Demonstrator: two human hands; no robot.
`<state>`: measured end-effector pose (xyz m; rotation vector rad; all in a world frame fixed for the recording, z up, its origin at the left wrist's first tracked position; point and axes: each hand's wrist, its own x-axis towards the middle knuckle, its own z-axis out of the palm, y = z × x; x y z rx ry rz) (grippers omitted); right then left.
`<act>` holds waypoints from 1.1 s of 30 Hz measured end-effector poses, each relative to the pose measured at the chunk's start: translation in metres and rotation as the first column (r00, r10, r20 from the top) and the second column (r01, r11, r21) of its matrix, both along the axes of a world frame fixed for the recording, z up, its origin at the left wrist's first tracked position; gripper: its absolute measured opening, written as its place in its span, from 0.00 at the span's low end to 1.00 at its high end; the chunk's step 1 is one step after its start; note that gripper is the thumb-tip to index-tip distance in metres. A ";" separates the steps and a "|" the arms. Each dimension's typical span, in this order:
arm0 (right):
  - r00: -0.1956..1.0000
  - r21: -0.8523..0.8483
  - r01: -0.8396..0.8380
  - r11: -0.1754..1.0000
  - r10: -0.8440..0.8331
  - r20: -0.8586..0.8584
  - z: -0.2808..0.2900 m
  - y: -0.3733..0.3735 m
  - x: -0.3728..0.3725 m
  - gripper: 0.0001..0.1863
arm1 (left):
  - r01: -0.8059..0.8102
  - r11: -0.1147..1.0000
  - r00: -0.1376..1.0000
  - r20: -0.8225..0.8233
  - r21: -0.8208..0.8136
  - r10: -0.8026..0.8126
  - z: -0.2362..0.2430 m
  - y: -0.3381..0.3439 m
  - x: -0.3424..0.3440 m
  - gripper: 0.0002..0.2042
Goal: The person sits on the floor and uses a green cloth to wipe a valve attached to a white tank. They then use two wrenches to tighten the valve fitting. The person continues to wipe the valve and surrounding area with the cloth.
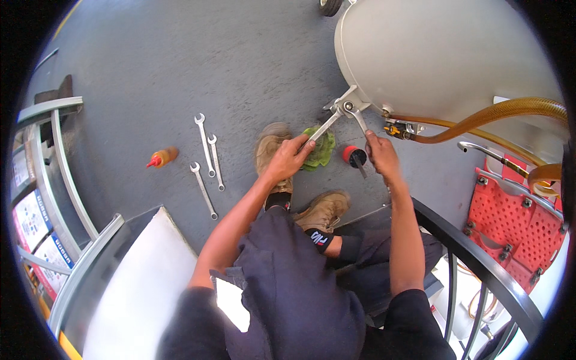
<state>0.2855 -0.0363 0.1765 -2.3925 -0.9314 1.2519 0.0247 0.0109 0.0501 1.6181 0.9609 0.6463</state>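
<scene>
1. The left hand (287, 157) is closed round the handle of a long silver metal spanner (324, 127).
2. The right hand (380, 154) grips a second silver spanner (358, 119).
3. Both spanner heads meet at the metal fitting (347, 107) under the large pale grey tank (432, 54).
4. Three loose silver spanners (207, 162) lie on the grey floor (180, 72), near an orange squeeze bottle (162, 157).

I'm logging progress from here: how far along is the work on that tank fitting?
Done: three spare wrenches are laid out on the floor, with a green rag and a red cap under the fitting. In hand: the left hand and right hand each hold a wrench on the fitting at the tank. Left: the fitting is not off, and the hose is attached.
</scene>
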 end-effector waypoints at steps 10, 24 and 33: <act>0.978 0.050 -0.209 0.977 0.210 -0.011 -0.007 0.007 0.033 0.33 | 0.095 0.978 0.995 0.002 -0.186 -0.096 0.018 0.008 0.000 0.17; 0.415 -0.045 0.827 0.560 -0.663 -0.624 -0.032 0.005 -0.145 0.29 | 0.001 0.995 1.000 0.028 -0.096 0.001 0.021 0.003 0.003 0.17; 0.452 0.127 0.877 0.463 -0.707 -0.544 -0.014 0.009 -0.155 0.27 | 0.062 0.978 0.998 0.034 -0.197 -0.056 0.010 0.004 0.003 0.17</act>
